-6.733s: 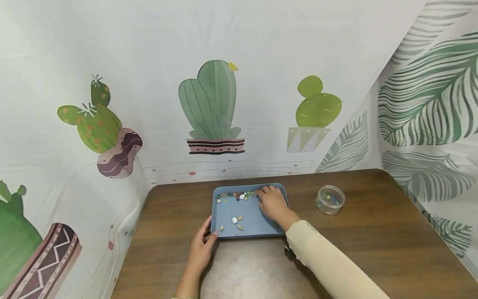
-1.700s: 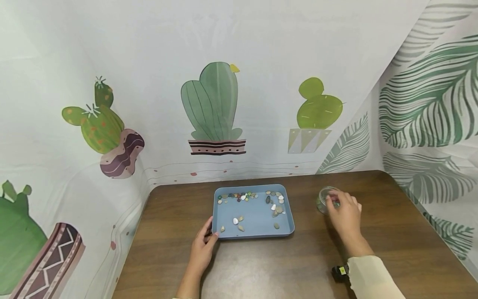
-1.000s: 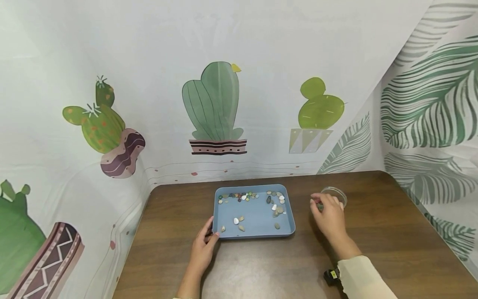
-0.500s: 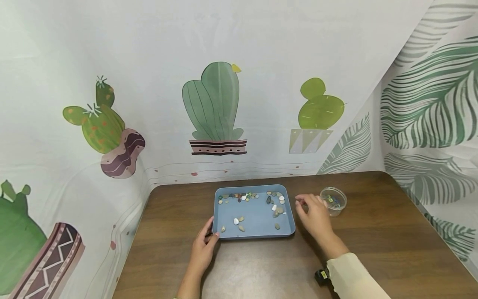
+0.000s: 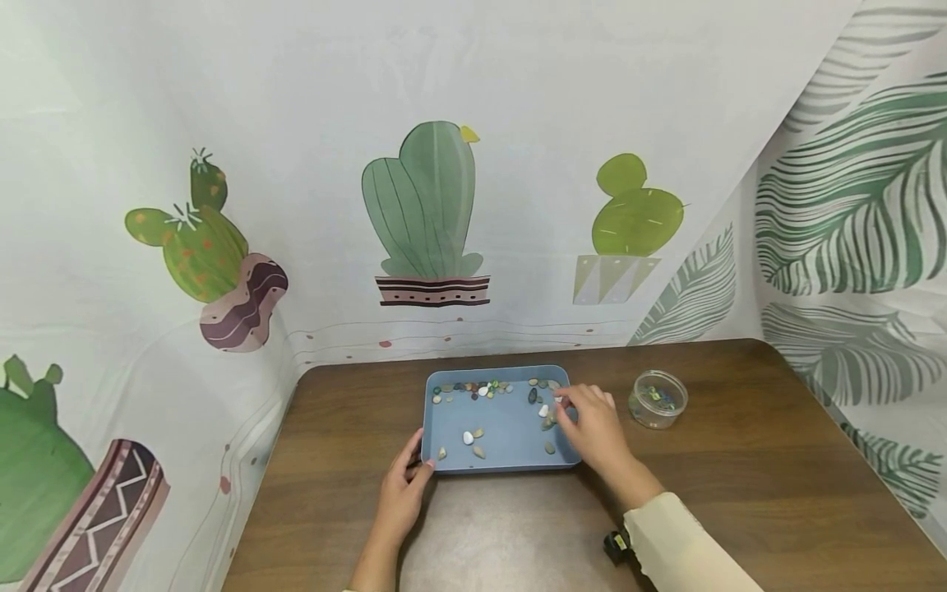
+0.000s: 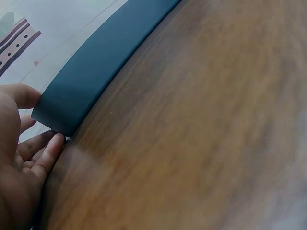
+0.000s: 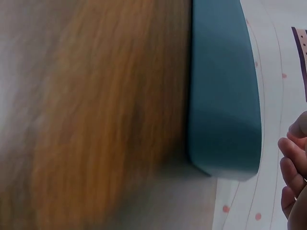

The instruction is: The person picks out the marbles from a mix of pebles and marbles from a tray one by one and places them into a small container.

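A shallow blue tray (image 5: 506,432) lies on the table, bearing several small stones: a row along its far side, a cluster on its right, a few white and tan pieces (image 5: 468,438) near the left front. My left hand (image 5: 402,487) grips the tray's near left corner, thumb on the rim; the left wrist view shows its fingers (image 6: 48,152) at the wall's lower edge. Above the right-hand stones hovers my right hand (image 5: 594,423), thumb and fingertips drawn together in a pinch on something small, hidden by the fingers. The right wrist view catches those fingers (image 7: 291,152) beyond the tray's edge.
Right of the tray stands a round clear tub (image 5: 649,421) with green, blue and yellow pieces inside. The brown wooden table (image 5: 740,460) ends at a cactus-printed wall cloth (image 5: 533,164). A small black device (image 5: 616,546) hangs at my right wrist.
My right hand placed stones at the tray's right earlier, then reached into the tub. It has since moved left from the tub to over the tray's right side. The left hand stays put.
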